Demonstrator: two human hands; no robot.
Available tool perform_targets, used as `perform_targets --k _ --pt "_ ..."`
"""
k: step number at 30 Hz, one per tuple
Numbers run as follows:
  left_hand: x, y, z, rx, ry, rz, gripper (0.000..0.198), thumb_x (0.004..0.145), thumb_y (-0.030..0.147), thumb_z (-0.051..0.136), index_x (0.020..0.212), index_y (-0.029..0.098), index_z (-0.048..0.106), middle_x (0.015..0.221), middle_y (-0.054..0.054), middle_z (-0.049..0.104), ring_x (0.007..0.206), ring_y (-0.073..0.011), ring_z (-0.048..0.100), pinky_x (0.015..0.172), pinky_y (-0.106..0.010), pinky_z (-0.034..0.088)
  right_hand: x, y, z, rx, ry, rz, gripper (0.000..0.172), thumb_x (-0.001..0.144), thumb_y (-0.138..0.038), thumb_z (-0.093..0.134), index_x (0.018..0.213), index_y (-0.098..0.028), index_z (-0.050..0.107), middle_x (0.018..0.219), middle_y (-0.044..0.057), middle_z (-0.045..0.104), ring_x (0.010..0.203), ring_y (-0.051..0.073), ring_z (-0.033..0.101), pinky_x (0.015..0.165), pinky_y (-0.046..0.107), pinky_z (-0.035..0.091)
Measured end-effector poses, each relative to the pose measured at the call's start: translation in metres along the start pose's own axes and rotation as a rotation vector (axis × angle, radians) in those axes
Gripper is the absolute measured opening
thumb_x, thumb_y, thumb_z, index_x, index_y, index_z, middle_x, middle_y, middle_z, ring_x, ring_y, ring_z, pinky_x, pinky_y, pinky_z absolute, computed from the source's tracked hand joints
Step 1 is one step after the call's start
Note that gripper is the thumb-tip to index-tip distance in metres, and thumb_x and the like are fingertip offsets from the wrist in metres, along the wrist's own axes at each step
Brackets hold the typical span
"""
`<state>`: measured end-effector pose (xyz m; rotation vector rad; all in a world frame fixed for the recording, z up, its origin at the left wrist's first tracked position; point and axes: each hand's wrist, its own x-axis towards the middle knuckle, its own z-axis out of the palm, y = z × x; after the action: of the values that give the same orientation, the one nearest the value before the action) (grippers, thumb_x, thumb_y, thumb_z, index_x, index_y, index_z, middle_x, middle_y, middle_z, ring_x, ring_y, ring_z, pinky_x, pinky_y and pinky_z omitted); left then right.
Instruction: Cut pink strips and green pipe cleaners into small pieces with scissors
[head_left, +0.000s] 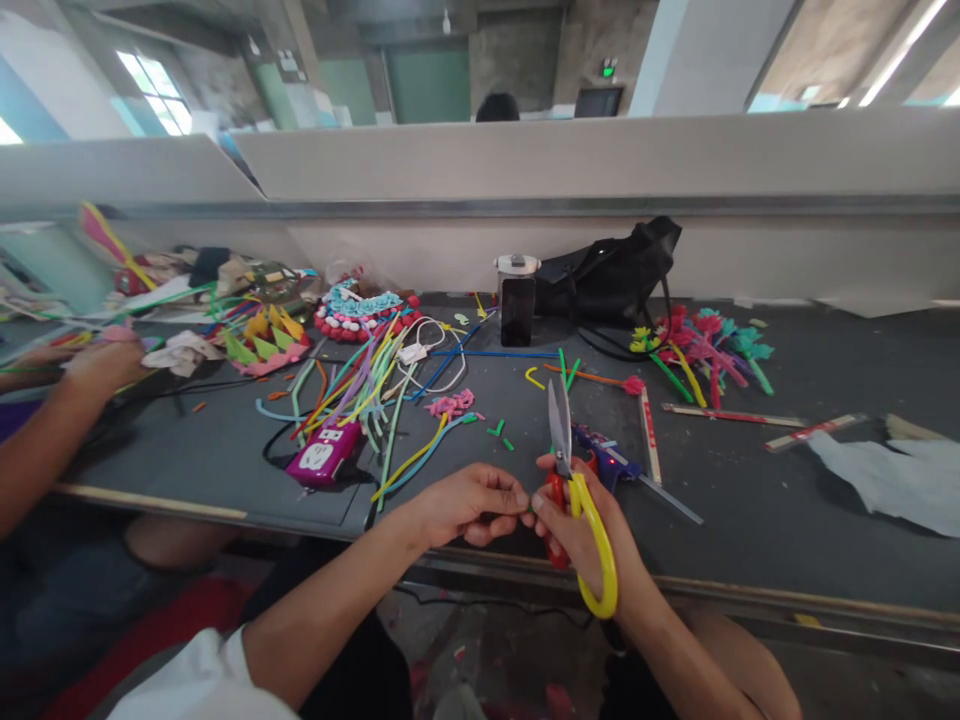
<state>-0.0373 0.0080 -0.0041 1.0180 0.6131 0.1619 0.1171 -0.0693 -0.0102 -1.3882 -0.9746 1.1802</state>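
My left hand (487, 503) is closed in a pinch on a small green piece (531, 508) near the table's front edge. My right hand (581, 520) holds scissors (598, 545) with yellow and red handles, their blades pointing up and away, and its thumb and finger meet the same green piece. Short green pieces (497, 428) lie on the dark table (720, 500) beyond my hands, beside a pink cluster (451, 403). Just behind the scissors is a blue glue gun (611, 462) with a clear stick.
Colourful fuzzy stems (375, 375) and a purple box (325, 452) lie left of centre. Behind stand a phone (517, 311) and a black bag (615, 275). Fuzzy flowers (701, 345) and white paper (892, 475) lie right. Another person's arm (52, 430) reaches in at left.
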Motion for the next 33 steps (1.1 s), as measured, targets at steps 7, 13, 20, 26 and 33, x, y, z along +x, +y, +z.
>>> perform_targets --k 7,13,20,26,33 --pt "-0.001 0.000 0.002 0.028 0.029 -0.013 0.032 0.075 0.042 0.069 0.080 0.012 0.062 0.049 0.006 0.046 0.032 -0.0029 0.029 0.032 -0.018 0.015 0.000 0.000 0.002 -0.044 0.053 -0.031 0.041 0.074 -0.037 0.063 0.109 -0.021 0.049 0.061 -0.007 0.055 0.037 0.006 0.043 0.032 0.017 0.037" --pt "0.000 0.001 -0.002 -0.021 0.002 -0.050 0.028 0.076 0.039 0.068 0.079 0.011 0.062 0.047 0.006 0.045 0.032 -0.0028 0.027 0.031 -0.017 0.015 0.000 0.004 -0.002 -0.009 -0.009 -0.039 0.052 0.075 -0.040 0.067 0.118 -0.020 0.045 0.065 -0.006 0.058 0.035 0.006 0.043 0.030 0.017 0.035" --pt "0.001 0.001 -0.004 -0.114 -0.066 -0.095 0.029 0.076 0.036 0.069 0.082 0.009 0.063 0.047 0.006 0.043 0.031 -0.0021 0.026 0.031 -0.016 0.015 -0.001 0.003 -0.007 0.031 -0.057 -0.071 0.056 0.073 -0.039 0.072 0.119 -0.021 0.046 0.070 -0.004 0.062 0.045 0.009 0.051 0.035 0.018 0.039" --pt "-0.001 0.004 -0.002 -0.072 -0.127 -0.120 0.031 0.075 0.038 0.070 0.082 0.009 0.064 0.045 0.006 0.044 0.030 -0.0028 0.027 0.030 -0.017 0.015 -0.003 -0.004 -0.009 0.010 -0.075 -0.028 0.051 0.071 -0.040 0.072 0.114 -0.022 0.049 0.064 -0.006 0.059 0.040 0.008 0.048 0.032 0.017 0.037" --pt "-0.007 0.009 0.001 0.059 -0.059 -0.078 0.035 0.077 0.044 0.067 0.085 0.009 0.065 0.048 0.004 0.048 0.033 -0.0037 0.032 0.034 -0.018 0.020 -0.004 -0.003 -0.007 0.040 -0.058 -0.052 0.044 0.075 -0.038 0.069 0.111 -0.023 0.049 0.063 -0.008 0.056 0.040 0.007 0.044 0.034 0.017 0.037"
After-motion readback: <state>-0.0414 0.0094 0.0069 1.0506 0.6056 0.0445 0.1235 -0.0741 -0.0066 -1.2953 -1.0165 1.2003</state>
